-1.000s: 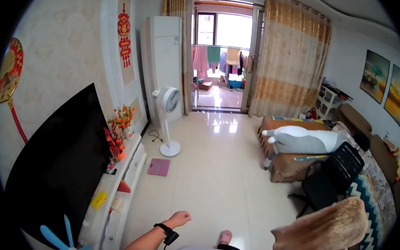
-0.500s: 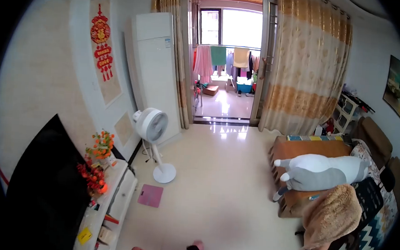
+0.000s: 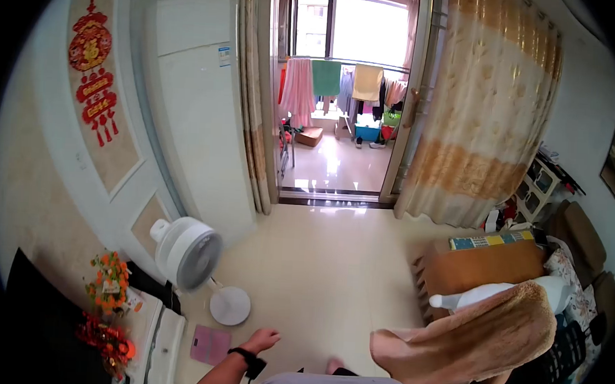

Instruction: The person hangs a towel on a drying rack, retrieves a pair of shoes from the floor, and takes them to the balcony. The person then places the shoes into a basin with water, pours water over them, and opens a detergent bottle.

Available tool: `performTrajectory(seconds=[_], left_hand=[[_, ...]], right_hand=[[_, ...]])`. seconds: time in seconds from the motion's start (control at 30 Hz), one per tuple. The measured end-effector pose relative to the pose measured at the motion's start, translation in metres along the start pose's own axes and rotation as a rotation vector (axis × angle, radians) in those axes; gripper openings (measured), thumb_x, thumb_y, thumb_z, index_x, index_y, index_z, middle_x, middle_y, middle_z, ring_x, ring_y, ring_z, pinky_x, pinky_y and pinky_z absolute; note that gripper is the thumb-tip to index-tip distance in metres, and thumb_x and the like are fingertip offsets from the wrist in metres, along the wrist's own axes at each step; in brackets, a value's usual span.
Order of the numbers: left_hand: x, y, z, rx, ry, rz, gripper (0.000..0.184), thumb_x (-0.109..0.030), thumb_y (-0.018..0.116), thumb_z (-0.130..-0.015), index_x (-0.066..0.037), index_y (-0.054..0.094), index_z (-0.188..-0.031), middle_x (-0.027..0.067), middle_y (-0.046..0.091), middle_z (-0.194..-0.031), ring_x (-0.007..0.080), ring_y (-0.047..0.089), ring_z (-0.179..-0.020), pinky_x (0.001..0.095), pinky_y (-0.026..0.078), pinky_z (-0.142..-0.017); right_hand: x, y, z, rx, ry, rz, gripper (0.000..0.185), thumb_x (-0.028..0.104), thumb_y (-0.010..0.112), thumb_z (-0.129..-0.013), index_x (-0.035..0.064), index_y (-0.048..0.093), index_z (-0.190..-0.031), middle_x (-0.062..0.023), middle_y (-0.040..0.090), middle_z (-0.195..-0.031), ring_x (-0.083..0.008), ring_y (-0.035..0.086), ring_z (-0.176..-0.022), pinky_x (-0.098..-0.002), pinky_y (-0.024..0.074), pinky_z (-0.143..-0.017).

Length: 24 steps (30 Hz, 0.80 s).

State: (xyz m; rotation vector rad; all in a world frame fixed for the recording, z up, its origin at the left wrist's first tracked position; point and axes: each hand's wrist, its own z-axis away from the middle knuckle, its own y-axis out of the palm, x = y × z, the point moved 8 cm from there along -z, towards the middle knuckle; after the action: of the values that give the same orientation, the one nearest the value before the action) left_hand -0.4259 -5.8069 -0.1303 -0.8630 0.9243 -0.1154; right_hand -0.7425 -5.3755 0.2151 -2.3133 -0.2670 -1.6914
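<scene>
At the lower right, my right hand carries a fluffy brown towel (image 3: 480, 340). The cloth lies over the hand and hides its fingers; only the forearm with a black wrist strap shows below. One end of the towel spreads left over the floor, and its other end is in front of a white stuffed toy (image 3: 458, 297). My left hand (image 3: 263, 339) is low in the middle, fingers curled with nothing visible in them, a black band on its wrist. Nearest to it is a pink scale (image 3: 210, 345) on the floor.
A white fan (image 3: 189, 254) stands left, beside a tall white cabinet (image 3: 194, 102). The TV stand (image 3: 167, 351) holds orange and red ornaments. At right is a brown-covered table (image 3: 488, 264) near a sofa. An open doorway ahead leads to a balcony with hanging laundry.
The view has moved nearer to the doorway. The towel has swung out to the left and spread wider. My left hand has come up and forward into view.
</scene>
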Motion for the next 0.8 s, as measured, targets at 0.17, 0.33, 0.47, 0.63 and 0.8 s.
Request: performTrajectory(seconds=[0.17,0.33,0.47,0.63,0.8], left_hand=[[-0.044,-0.046,-0.138,-0.026,0.052,0.244,0.028,-0.027,0.055,-0.081,-0.001,0.061,-0.09,0.0112,0.063,-0.081,0.0202,0.06,-0.073,0.0323,0.047,-0.065],[-0.049,-0.114,-0.204,0.031,-0.238,0.6,0.025,-0.024,0.057,-0.082,-0.002,0.061,-0.092,0.0065,0.062,-0.083,0.0142,0.059,-0.077,0.028,0.048,-0.066],[-0.08,-0.212,-0.253,-0.116,-0.143,0.758,0.019,-0.019,0.056,-0.084,-0.002,0.061,-0.092,0.0052,0.062,-0.085,0.0133,0.06,-0.078,0.026,0.05,-0.067],[-0.133,-0.351,-0.357,-0.234,0.052,0.786,0.015,-0.012,0.057,-0.084,-0.001,0.06,-0.094,0.0049,0.061,-0.088,0.0117,0.058,-0.081,0.0256,0.049,-0.072],[-0.237,-0.43,-0.502,-0.129,0.457,0.716,0.018,-0.009,0.058,-0.083,-0.001,0.056,-0.099,0.006,0.059,-0.099,0.0137,0.056,-0.091,0.0268,0.046,-0.08]], right_hand=[[-0.053,0.083,-0.116,0.041,-0.006,-0.066,0.035,0.02,0.055,-0.085,0.0025,0.048,-0.115,-0.0059,0.055,-0.106,-0.0173,0.052,-0.096,-0.0282,0.0426,-0.084],[-0.075,0.22,-0.266,0.196,-0.034,-0.205,0.036,0.02,0.055,-0.085,0.0025,0.048,-0.115,-0.0059,0.055,-0.106,-0.0171,0.052,-0.097,-0.028,0.0423,-0.084],[-0.077,0.33,-0.355,0.353,-0.032,-0.317,0.036,0.02,0.055,-0.086,0.0026,0.047,-0.116,-0.0058,0.055,-0.106,-0.0169,0.052,-0.097,-0.0279,0.042,-0.084],[-0.083,0.449,-0.464,0.476,-0.061,-0.431,0.036,0.02,0.056,-0.086,0.0026,0.047,-0.116,-0.0058,0.055,-0.106,-0.0167,0.051,-0.097,-0.0276,0.0417,-0.085],[-0.092,0.541,-0.552,0.508,-0.025,-0.493,0.037,0.021,0.056,-0.086,0.0027,0.047,-0.117,-0.0057,0.054,-0.107,-0.0165,0.051,-0.098,-0.0274,0.0413,-0.086]])
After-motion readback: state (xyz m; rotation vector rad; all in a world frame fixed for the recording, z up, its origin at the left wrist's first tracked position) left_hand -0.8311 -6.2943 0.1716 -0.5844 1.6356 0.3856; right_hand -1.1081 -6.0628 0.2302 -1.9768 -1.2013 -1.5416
